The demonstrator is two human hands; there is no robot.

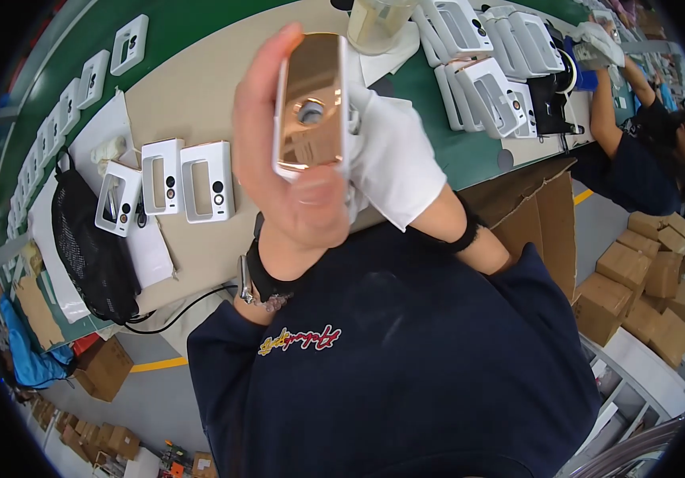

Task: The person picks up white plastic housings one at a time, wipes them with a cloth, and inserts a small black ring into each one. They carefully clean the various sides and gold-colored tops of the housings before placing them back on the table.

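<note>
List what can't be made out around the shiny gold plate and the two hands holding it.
Head view only:
- Back face of the gold plate: turned away from the camera.
- Right hand fingers: in a white glove, mostly behind the plate.
- Left hand palm: covered by the plate.
- Clear container: top cut off by the upper edge.
- White housings: small details too small to read.

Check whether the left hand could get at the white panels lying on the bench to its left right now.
Probably not at once: the left hand is full, gripping a shiny gold plate raised above the bench. The white panels lie uncovered on the tan mat.
</note>
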